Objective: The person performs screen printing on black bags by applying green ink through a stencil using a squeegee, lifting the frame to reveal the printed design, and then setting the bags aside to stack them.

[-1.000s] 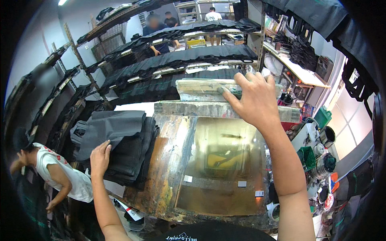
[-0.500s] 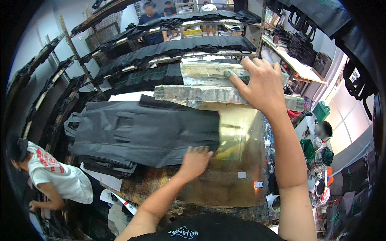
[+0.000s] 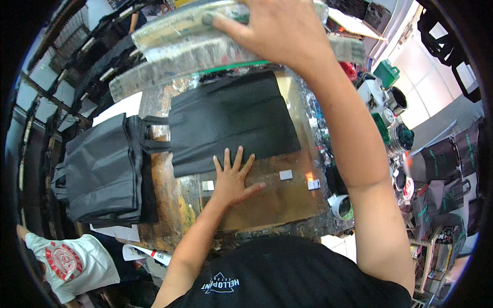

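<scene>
Fingers spread flat, your left hand presses the lower edge of the black bag on the stained table. At twelve o'clock, your right hand grips the raised frame, fingers curled over it.

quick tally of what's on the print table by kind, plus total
Black bag laid flat: 1
Stack of black bags: 1
Small pale tabs on the board: 3
Screen frame under the right hand: 1
Left hand pressing on the bag's edge: 1
Total: 7
</scene>
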The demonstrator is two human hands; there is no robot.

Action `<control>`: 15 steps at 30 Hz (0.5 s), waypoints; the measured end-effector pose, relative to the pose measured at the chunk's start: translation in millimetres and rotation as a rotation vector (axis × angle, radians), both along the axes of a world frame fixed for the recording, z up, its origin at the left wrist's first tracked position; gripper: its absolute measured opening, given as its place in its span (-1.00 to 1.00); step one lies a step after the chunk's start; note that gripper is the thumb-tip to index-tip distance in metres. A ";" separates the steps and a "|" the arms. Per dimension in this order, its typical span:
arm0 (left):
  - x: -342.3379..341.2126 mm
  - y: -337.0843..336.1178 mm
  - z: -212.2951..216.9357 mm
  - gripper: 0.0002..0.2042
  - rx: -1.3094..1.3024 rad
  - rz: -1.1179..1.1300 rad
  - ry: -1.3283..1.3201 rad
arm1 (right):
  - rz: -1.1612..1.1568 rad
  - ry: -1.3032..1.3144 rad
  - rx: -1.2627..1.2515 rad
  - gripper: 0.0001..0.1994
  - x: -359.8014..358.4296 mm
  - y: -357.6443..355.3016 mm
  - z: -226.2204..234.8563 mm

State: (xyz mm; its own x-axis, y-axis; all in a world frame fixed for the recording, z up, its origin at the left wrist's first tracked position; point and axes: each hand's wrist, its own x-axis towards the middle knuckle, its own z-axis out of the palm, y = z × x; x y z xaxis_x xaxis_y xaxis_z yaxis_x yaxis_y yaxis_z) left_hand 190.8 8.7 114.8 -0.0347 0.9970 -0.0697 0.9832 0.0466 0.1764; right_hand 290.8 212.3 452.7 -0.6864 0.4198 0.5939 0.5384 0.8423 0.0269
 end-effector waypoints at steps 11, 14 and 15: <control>43.3 16.4 -8.4 -0.03 0.159 -0.068 -0.065 | 0.010 -0.040 -0.007 -0.34 4.0 6.4 -4.1; 52.4 2.8 -9.6 -0.02 0.168 -0.049 -0.077 | -0.092 -0.118 -0.060 -0.35 -2.8 3.6 0.8; 54.4 0.1 -10.0 -0.02 0.173 -0.044 -0.077 | -0.055 -0.110 -0.065 -0.36 0.8 0.4 3.2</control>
State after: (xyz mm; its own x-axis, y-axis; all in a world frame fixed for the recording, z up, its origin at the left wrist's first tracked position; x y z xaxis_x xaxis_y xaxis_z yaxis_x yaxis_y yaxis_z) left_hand 245.1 8.8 104.8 0.0078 0.9948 0.1018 0.9670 -0.0334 0.2526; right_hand 291.6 212.7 455.9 -0.7204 0.4941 0.4867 0.5808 0.8133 0.0340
